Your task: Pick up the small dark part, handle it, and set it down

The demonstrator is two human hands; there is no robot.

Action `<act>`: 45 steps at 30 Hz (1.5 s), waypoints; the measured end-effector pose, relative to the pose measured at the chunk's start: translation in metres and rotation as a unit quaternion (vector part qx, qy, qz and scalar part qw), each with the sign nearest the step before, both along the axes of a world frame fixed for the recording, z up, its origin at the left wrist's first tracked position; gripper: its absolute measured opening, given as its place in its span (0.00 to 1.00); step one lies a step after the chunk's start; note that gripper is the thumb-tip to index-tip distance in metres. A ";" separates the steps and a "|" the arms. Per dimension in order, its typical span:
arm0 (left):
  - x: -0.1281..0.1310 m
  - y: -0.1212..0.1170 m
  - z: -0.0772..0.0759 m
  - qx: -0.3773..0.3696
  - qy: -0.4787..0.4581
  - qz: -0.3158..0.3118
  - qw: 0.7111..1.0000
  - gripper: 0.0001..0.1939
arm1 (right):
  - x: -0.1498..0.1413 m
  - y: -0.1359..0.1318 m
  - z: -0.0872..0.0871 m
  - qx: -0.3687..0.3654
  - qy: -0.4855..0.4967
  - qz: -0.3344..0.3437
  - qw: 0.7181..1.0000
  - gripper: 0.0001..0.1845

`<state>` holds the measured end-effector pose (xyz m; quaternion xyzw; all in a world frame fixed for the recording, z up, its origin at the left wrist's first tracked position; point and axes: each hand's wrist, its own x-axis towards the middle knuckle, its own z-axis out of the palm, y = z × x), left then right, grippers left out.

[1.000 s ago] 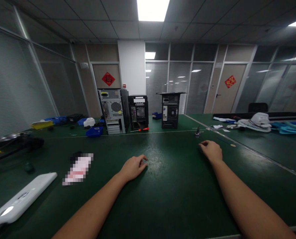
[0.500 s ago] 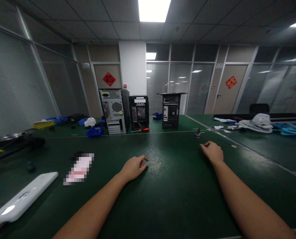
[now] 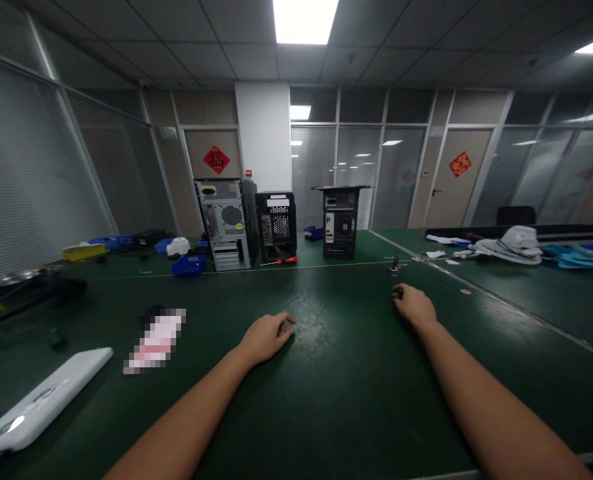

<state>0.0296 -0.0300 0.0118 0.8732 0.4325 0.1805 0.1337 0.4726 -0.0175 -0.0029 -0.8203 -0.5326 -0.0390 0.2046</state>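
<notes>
Reaching over the green table (image 3: 346, 393), the right hand (image 3: 415, 305) has its thumb and forefinger right at a small dark metallic piece (image 3: 396, 293), which sits at the fingertips on the side toward the table's middle. Just beyond that, toward the far edge, stands a small metal part (image 3: 394, 267), upright and apart from the hand. From where I stand, the piece at the fingers shows a dark body with a shiny spot, mostly hidden and too small to make out; the standing part looks narrow on top and wider and brighter at its foot. The thumb and forefinger are nearly together, though I can't tell whether they pinch the piece or only touch it. Over the middle of the table, the left hand (image 3: 266, 339) is loosely open, its fingers bent and a gap left between thumb and forefinger, beside a scuffed patch (image 3: 314, 323) of the surface. Toward the far edge stand a tall silver-backed computer case (image 3: 232, 227), a smaller black case (image 3: 278, 230) next to it, and another black case (image 3: 340, 230) set apart to the right, with a red-handled screwdriver (image 3: 289, 260) lying in front of the middle one. A long white object (image 3: 46, 397) lies by the near left corner.
</notes>
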 end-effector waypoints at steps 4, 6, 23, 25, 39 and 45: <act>0.001 0.001 -0.001 0.000 0.004 0.003 1.000 0.16 | -0.029 -0.003 0.009 0.009 -0.030 0.108 0.994 0.22; 0.001 0.001 -0.002 0.002 0.006 0.001 1.000 0.16 | -0.053 -0.007 0.015 0.034 -0.044 0.205 0.977 0.24; 0.015 -0.014 0.002 0.053 0.025 -0.050 0.997 0.13 | -0.189 -0.049 0.026 0.072 -0.125 0.593 0.792 0.29; 0.016 -0.015 0.003 0.052 0.024 -0.051 0.997 0.13 | -0.189 -0.049 0.027 0.075 -0.118 0.590 0.795 0.28; 0.019 -0.019 0.009 0.030 0.038 -0.050 0.998 0.13 | -0.179 -0.044 0.022 0.082 -0.060 0.534 0.839 0.30; 0.021 -0.017 0.006 0.048 0.048 -0.059 0.996 0.13 | -0.189 -0.050 0.025 0.062 -0.043 0.560 0.825 0.29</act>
